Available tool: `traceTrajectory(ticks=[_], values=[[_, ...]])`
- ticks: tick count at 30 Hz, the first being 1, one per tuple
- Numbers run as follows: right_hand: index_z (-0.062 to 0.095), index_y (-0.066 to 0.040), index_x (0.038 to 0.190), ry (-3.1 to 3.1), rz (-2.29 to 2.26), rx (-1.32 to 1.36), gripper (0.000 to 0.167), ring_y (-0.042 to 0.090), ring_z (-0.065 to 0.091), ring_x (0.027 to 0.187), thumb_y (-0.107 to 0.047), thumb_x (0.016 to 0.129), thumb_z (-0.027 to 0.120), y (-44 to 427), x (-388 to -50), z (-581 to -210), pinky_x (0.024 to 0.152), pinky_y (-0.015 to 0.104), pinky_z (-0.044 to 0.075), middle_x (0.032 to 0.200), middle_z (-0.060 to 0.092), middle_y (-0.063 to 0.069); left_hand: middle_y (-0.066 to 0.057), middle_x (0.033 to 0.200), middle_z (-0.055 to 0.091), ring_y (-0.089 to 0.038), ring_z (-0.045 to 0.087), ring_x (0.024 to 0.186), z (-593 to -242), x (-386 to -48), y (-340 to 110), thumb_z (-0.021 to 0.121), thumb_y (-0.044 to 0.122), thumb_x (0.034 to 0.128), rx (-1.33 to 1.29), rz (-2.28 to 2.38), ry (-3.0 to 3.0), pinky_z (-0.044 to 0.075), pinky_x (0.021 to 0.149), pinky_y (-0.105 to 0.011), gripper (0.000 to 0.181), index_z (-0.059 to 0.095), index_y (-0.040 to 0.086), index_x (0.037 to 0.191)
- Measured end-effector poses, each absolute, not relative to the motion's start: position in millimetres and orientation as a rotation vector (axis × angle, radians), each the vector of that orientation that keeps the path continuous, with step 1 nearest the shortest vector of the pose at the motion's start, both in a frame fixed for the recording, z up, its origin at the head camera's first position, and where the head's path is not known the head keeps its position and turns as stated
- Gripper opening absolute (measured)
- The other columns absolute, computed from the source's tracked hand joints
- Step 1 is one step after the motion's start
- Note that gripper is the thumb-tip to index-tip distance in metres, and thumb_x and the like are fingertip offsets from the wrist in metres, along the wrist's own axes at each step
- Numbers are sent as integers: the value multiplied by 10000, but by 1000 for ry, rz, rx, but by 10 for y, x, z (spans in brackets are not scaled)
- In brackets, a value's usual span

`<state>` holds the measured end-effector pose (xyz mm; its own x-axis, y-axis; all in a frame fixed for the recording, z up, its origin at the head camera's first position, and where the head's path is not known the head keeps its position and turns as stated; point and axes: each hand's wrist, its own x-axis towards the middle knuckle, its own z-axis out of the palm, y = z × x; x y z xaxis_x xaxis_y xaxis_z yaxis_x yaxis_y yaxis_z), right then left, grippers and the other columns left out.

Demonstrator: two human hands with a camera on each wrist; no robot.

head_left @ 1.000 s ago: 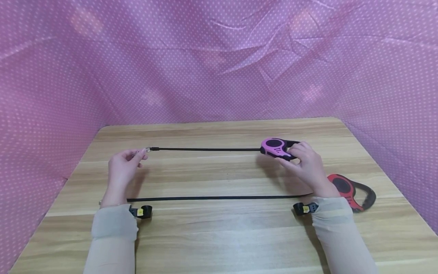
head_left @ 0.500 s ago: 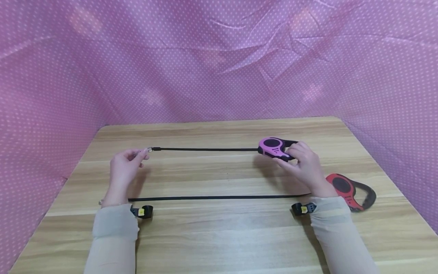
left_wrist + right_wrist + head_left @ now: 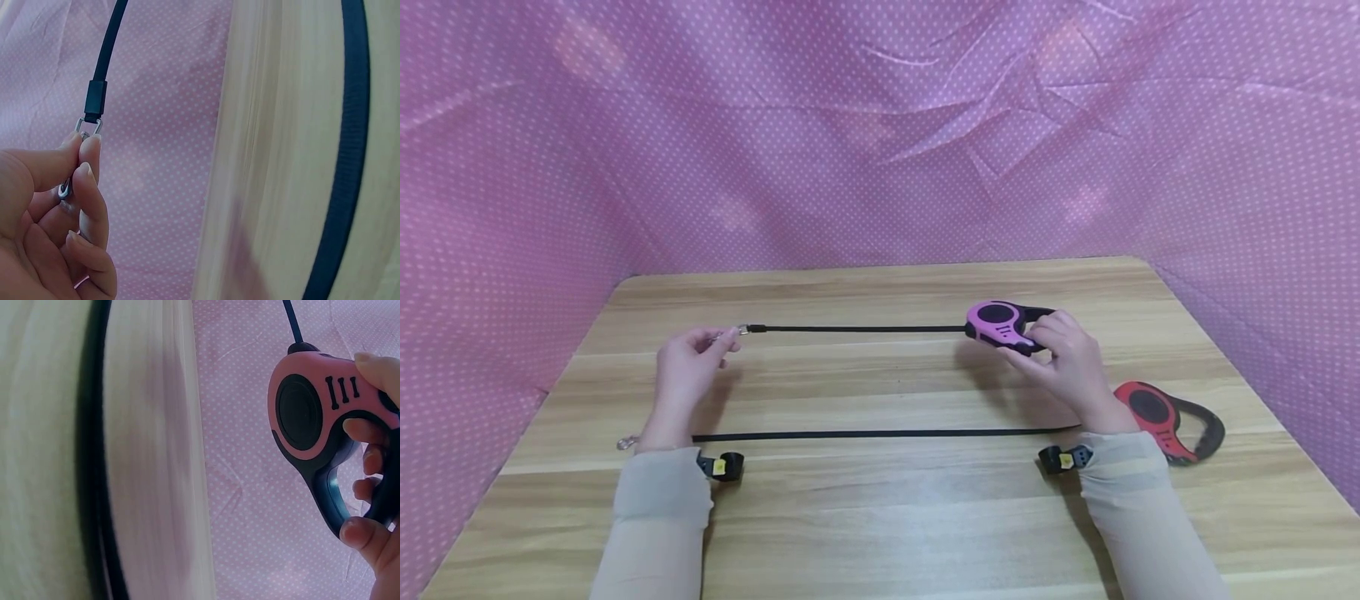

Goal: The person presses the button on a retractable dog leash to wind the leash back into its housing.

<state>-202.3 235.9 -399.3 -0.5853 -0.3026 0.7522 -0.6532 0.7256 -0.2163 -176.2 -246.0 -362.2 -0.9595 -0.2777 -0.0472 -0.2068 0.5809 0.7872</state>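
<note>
My left hand [image 3: 688, 371] pinches the metal clip [image 3: 80, 128] at the end of a black strap [image 3: 857, 329] between thumb and forefinger. That strap runs straight across to a pink and black retractable leash case [image 3: 996, 314], above the table. My right hand [image 3: 1075, 367] grips the case by its black loop handle; in the right wrist view the fingers curl through the loop of the case [image 3: 299, 412] and the thumb lies on its upper part.
A red and black leash case [image 3: 1150, 407] lies on the wooden table [image 3: 880, 517], partly behind my right wrist. Its black strap [image 3: 880, 433] stretches left beneath my forearms to a metal clip [image 3: 627, 442]. Pink dotted cloth [image 3: 865, 167] hangs around the table.
My left hand has moved a little right with the clip, and the upper strap between the hands is shorter. The right hand shifted slightly left, then stayed put.
</note>
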Motion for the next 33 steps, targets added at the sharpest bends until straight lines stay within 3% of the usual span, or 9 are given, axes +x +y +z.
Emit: traceTrajectory(ticks=[16, 21, 23, 28, 33], values=[[664, -9, 714, -2220, 644, 730, 729, 213, 544, 777, -700, 894, 519, 2359, -2023, -3991, 647, 295, 435, 747, 657, 107, -140, 1144, 696, -260, 636, 928, -3664, -1769, -2326, 519, 515, 992, 333, -1287, -2770, 470, 791, -310, 496, 667, 87, 1195], [651, -14, 707, -2201, 652, 752, 489, 205, 537, 766, -477, 836, 736, 2366, -2023, -3993, 649, 278, 440, 735, 651, 105, -128, 1117, 702, -274, 639, 914, -3674, -1778, -2293, 526, 490, 997, 331, -1279, -2780, 488, 757, -297, 462, 670, 97, 1194], [654, -8, 713, -2195, 655, 758, 446, 210, 541, 766, -429, 816, 758, 2365, -2021, -3991, 645, 296, 454, 735, 652, 111, -127, 1115, 698, -285, 637, 920, -3669, -1777, -2284, 522, 488, 999, 327, -1282, -2782, 498, 746, -296, 461, 669, 98, 1196], [654, -5, 712, -2198, 642, 750, 674, 217, 543, 766, -646, 901, 569, 2348, -2016, -3985, 627, 346, 473, 729, 650, 114, -127, 1125, 694, -303, 637, 948, -3649, -1766, -2263, 519, 502, 996, 322, -1285, -2791, 491, 751, -296, 470, 673, 102, 1189], [646, -17, 701, -2212, 645, 738, 733, 198, 531, 765, -705, 900, 495, 2334, -2009, -3977, 643, 279, 445, 720, 641, 97, -124, 1148, 690, -282, 635, 963, -3654, -1768, -2250, 523, 510, 990, 313, -1300, -2801, 484, 781, -310, 471, 668, 112, 1196]])
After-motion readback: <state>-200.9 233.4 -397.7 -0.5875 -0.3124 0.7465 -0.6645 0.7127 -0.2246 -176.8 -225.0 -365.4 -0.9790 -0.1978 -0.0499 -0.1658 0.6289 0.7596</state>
